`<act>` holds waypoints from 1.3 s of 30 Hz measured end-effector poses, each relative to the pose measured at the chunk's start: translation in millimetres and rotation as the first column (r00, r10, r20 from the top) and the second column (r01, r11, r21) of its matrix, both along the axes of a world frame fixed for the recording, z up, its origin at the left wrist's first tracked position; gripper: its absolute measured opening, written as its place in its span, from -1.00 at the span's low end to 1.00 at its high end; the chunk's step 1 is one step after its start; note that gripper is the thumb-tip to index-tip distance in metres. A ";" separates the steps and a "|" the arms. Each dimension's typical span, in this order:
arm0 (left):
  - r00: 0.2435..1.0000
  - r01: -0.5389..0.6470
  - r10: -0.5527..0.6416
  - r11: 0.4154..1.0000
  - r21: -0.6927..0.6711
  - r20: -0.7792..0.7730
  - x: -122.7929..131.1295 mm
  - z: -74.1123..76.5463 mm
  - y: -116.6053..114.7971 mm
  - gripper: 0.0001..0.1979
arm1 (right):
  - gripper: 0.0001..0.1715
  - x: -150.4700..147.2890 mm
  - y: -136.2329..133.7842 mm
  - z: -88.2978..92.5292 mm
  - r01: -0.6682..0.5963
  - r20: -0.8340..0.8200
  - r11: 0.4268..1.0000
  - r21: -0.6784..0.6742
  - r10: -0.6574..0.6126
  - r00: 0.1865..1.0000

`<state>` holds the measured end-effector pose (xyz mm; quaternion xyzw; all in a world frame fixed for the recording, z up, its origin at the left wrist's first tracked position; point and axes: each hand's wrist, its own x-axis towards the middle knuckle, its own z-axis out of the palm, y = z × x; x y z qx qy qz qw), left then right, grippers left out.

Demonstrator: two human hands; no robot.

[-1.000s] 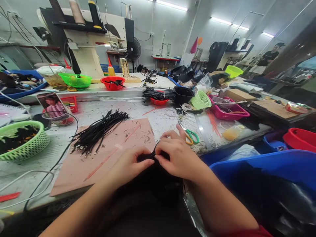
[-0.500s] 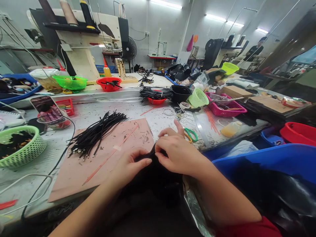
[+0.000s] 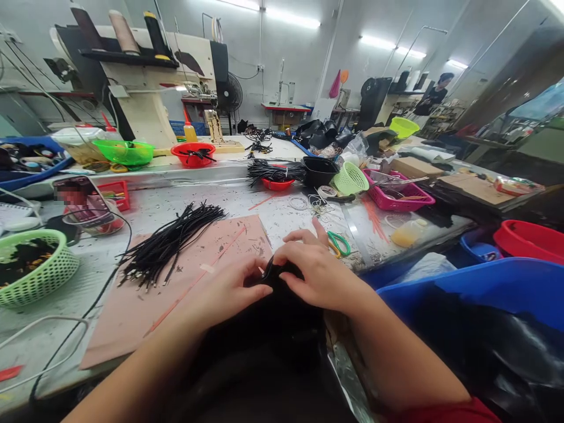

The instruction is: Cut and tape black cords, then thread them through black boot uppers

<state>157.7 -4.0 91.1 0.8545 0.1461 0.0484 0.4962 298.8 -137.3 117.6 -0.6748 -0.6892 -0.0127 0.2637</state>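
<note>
My left hand (image 3: 233,288) and my right hand (image 3: 315,267) are close together in front of me, above a dark mass in my lap. Between their fingertips a thin black strip (image 3: 268,268) bends upward, both hands closed on it. The strip's lower end merges with the black below, so its full length is hidden. My right index finger points up and away. To the left, a bundle of black cords (image 3: 171,244) with pale tips lies on a pinkish board (image 3: 215,247). Green-handled scissors (image 3: 340,244) rest just beyond my right hand.
A green perforated basket (image 3: 39,270) and a propped phone (image 3: 83,200) stand at left. A red bowl (image 3: 277,184) with black cords is farther back. A magenta basket (image 3: 399,197) sits right of it. A blue bin (image 3: 497,282) borders my right arm. A sewing machine (image 3: 145,88) towers behind.
My left hand's fingers have shifted slightly along the black strip, and its bent end shows more clearly. The camera view has turned a little. The cord bundle stays in place.
</note>
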 end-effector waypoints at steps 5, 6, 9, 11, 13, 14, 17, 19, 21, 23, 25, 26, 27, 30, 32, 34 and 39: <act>1.000 0.026 -0.026 1.000 0.007 -0.012 2.5 7.8 -2.8 -0.76 | -0.79 6.4 3.5 3.6 -0.003 -0.016 1.000 0.027 0.004 1.000; 1.000 0.017 -0.017 1.000 0.010 -0.011 2.7 9.0 -3.6 -0.76 | -0.81 6.5 4.1 3.7 -0.002 -0.015 0.999 0.033 0.002 1.000; 1.000 0.023 -0.022 0.999 0.026 -0.019 3.0 10.1 -4.1 -0.77 | -0.83 5.7 5.1 3.3 0.007 -0.019 0.999 0.044 -0.006 1.000; 0.999 0.035 -0.034 0.999 0.039 -0.028 3.1 9.1 -3.2 -0.78 | -0.83 4.9 5.4 3.1 0.016 -0.018 0.999 0.049 -0.015 1.000; 0.999 0.037 -0.035 0.998 0.059 -0.031 3.5 8.2 -2.2 -0.79 | -0.83 3.8 5.9 3.3 0.025 -0.012 0.998 0.054 -0.024 1.000; 0.999 0.040 -0.038 0.997 0.068 -0.031 3.7 7.9 -1.8 -0.80 | -0.84 3.2 6.2 3.4 0.027 -0.006 0.998 0.058 -0.027 1.000; 0.998 0.051 -0.048 0.995 0.090 -0.028 4.0 8.0 -1.4 -0.82 | -0.84 1.7 6.4 4.0 0.026 0.019 0.997 0.069 -0.028 0.999; 0.999 0.052 -0.050 0.994 0.095 -0.017 3.9 8.3 -1.1 -0.83 | -0.84 1.0 6.0 4.7 0.018 0.045 0.998 0.068 -0.021 0.999; 0.999 0.054 -0.053 0.994 0.093 -0.011 3.7 8.4 -0.5 -0.83 | -0.83 0.7 5.3 5.8 0.008 0.069 0.998 0.064 -0.013 0.998; 0.998 0.063 -0.063 0.995 0.079 -0.007 3.9 8.6 0.5 -0.84 | -0.82 0.0 4.9 7.0 0.003 0.087 0.998 0.063 -0.009 0.996; 0.997 0.078 -0.077 0.995 0.064 -0.004 5.0 9.2 1.4 -0.84 | -0.81 -1.7 4.9 8.0 0.004 0.105 0.998 0.062 -0.011 0.994; 0.996 0.084 -0.084 0.995 0.058 -0.006 6.0 9.7 1.7 -0.84 | -0.81 -3.0 4.9 8.2 0.005 0.115 0.998 0.062 -0.012 0.993; 0.996 0.088 -0.088 0.995 0.053 -0.010 7.2 10.3 1.8 -0.84 | -0.80 -4.4 4.9 8.3 0.003 0.124 0.998 0.061 -0.011 0.992; 0.996 0.081 -0.079 0.995 0.052 -0.031 10.9 12.5 1.2 -0.80 | -0.81 -7.2 4.2 7.1 -0.009 0.115 0.998 0.065 0.001 0.993; 0.997 0.061 -0.058 0.996 0.070 -0.040 12.2 13.7 0.3 -0.79 | -0.82 -5.2 2.9 5.4 -0.005 0.060 0.997 0.076 0.001 0.998; 0.998 0.035 -0.029 0.994 0.100 -0.057 12.1 14.8 -0.5 -0.80 | -0.80 1.1 1.2 3.2 0.006 -0.028 0.995 0.095 -0.003 1.000; 0.996 0.011 -0.005 0.998 0.063 -0.088 9.4 17.6 -1.4 -0.80 | -0.75 24.5 1.3 -5.1 0.000 -0.315 0.997 0.076 0.024 0.949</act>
